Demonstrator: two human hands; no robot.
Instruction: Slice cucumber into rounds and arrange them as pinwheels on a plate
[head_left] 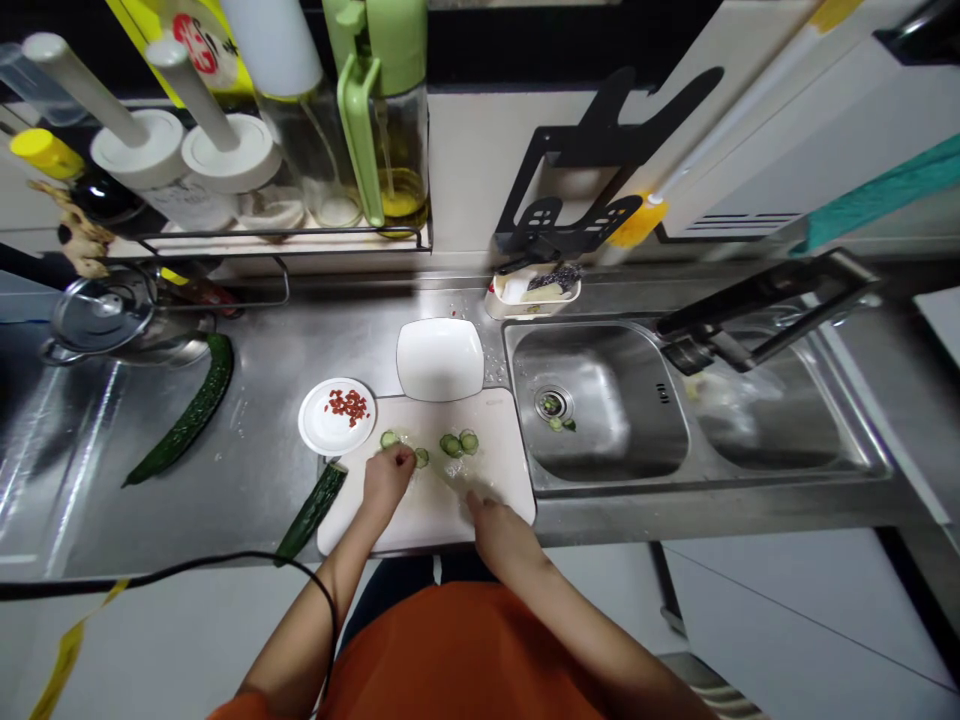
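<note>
On the white cutting board (442, 520), my left hand (390, 478) is closed in a pinch, its fingertips at a thin cucumber slice (421, 458). Another slice (388, 438) lies just beyond its knuckles. My right hand (504, 535) is wrapped around what looks like a knife; its pale blade (450, 482) is blurred against the board and points toward my left hand. Several cucumber slices (459, 443) lie in a small group beyond the blade. A cut length of cucumber (313, 510) rests at the board's left edge.
A white dish (440, 360) stands behind the board. Left of it, a round plate (315, 418) holds small red pieces. A whole cucumber (191, 420) and a lidded pot (105, 310) are farther left. The double sink (600, 470) with a black faucet (757, 310) is right.
</note>
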